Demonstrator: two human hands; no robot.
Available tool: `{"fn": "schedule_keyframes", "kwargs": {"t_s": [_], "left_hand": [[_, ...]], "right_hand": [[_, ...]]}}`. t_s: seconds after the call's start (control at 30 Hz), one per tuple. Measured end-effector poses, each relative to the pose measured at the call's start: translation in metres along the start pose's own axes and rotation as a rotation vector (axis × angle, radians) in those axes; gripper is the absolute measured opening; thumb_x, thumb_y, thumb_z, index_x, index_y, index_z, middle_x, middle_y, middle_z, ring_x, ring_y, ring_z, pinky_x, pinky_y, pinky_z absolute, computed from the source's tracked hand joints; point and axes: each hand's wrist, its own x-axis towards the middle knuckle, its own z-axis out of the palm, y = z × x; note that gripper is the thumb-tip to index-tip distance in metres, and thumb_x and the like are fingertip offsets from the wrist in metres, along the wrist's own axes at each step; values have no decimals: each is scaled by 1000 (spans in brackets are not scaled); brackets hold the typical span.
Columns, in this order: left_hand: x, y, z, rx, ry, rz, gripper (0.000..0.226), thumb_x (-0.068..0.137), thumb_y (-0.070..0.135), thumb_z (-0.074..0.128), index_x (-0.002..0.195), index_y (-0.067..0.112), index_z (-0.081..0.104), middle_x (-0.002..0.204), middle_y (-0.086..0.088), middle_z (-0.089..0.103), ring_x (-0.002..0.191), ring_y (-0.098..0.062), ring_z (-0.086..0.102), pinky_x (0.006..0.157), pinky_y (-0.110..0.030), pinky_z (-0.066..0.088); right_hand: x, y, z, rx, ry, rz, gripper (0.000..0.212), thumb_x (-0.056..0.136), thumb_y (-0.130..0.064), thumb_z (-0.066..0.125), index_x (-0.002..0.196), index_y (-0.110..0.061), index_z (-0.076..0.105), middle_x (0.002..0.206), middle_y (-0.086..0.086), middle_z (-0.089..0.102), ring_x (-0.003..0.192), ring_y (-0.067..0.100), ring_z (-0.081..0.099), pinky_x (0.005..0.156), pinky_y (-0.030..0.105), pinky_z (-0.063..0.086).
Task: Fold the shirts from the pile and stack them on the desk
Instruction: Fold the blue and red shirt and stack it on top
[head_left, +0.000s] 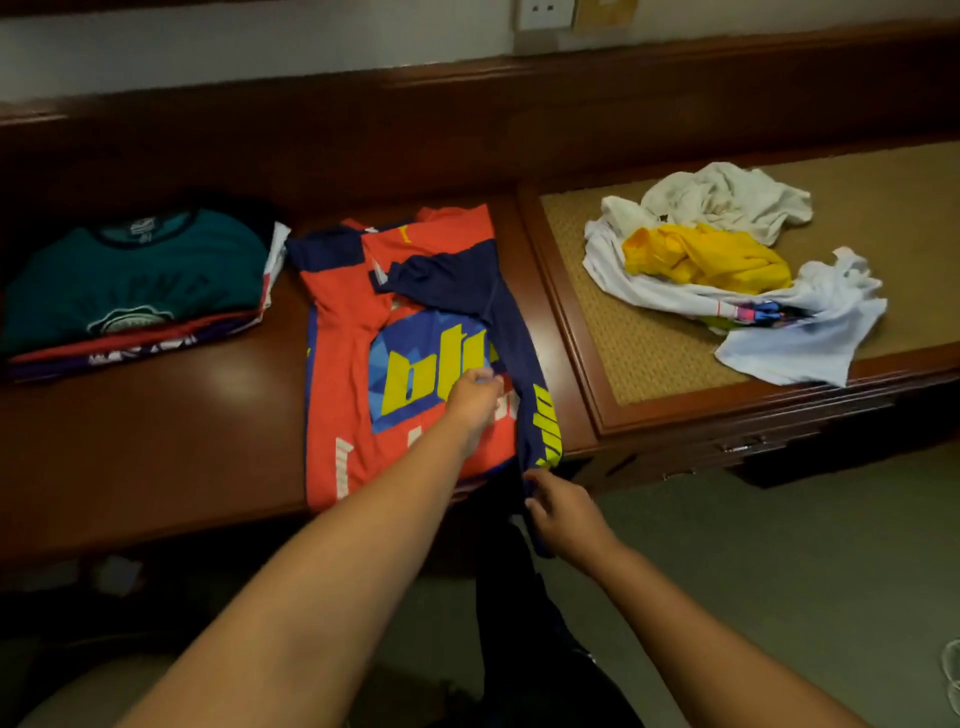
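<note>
The red shirt lies spread on the dark wooden desk, about in the middle of it, with its lower edge hanging a little over the near edge. One long navy sleeve is folded across the front and runs down the right side toward the person. The left hand rests on the chest print, and its fingers seem to be curled on the cloth beside the sleeve, though I cannot tell for sure whether they pinch it or only press it. The right hand is at the desk edge and pinches the cuff end of the sleeve between thumb and fingers. I think this shirt is a light sport jersey, thin and very soft, so it will not keep any shape by itself and will bend wherever it is not supported. The cloth looks smooth and a bit slippery, so a fold may slide open on the polished wood if nothing holds it down. It is not fragile, and a firm pinch will do no harm. Good places to take hold are the cuff, the shoulder seam and the hem corners, because there the cloth is doubled and the line of the fold is easy to control. The stack of folded shirts sits at the left of the desk, and the pile of unfolded ones lies on the woven-top cabinet at the right.
</note>
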Motion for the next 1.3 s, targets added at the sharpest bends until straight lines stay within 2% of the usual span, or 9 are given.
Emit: {"fn": "schedule_keyframes", "kwargs": {"t_s": [0.1,0.27,0.4,0.47,0.7,0.77,0.83,1.07,1.3], "left_hand": [[-33,-49,-22,168,75,-42,10,91,13,48,89,18,56,89,-10,59,75,-21,53,68,-30,43],[-65,-102,-23,210,-14,-175,13,96,7,46,97,12,57,81,-10,59,60,-15,48,47,-18,38],[-64,-129,-2,215,-25,-224,39,94,10,54,133,5,48,131,-15,56,114,-28,55,95,-37,45],[-55,-132,10,141,-11,-220,49,94,5,54,141,3,39,137,-12,49,126,-27,49,102,-35,40],[-25,-141,41,164,51,-216,35,88,3,61,123,-1,54,122,-15,59,111,-27,56,96,-34,45],[-24,-141,43,234,46,-142,5,90,5,59,93,5,63,95,-11,65,90,-21,57,76,-27,41],[-24,-145,42,274,59,-57,28,91,6,58,66,17,50,68,-2,52,70,-15,46,64,-28,30],[-55,-131,27,89,137,86,25,89,5,61,72,22,54,63,3,50,55,-2,44,55,-19,36],[-86,-137,7,263,186,-74,17,86,5,62,83,17,50,72,-1,55,74,-20,53,63,-29,37]], "right_hand": [[-22,4,0,35,39,18,35,89,-7,53,123,-12,61,114,14,68,106,32,62,84,35,45],[-36,18,-14,149,135,149,25,90,-2,52,110,-7,67,107,15,69,102,28,63,78,24,40],[-18,42,-12,267,96,285,20,90,-2,52,102,-11,66,102,16,69,100,31,63,80,28,45],[-1,54,-8,294,52,321,18,92,-5,54,105,-13,63,105,16,68,101,29,63,83,29,45],[49,65,6,382,-110,371,41,95,-5,53,134,2,46,129,17,58,118,25,55,94,27,39],[56,65,10,382,-130,372,33,94,-3,53,126,3,51,125,16,59,118,26,54,90,26,39],[60,65,12,399,-122,374,31,93,-3,54,123,4,55,122,16,60,114,24,55,82,23,37],[56,50,0,542,-54,328,13,88,-7,64,77,-10,58,73,5,56,68,11,46,54,17,34],[19,39,3,463,115,364,23,83,4,63,77,-15,51,72,3,54,71,17,48,58,22,37]]}}
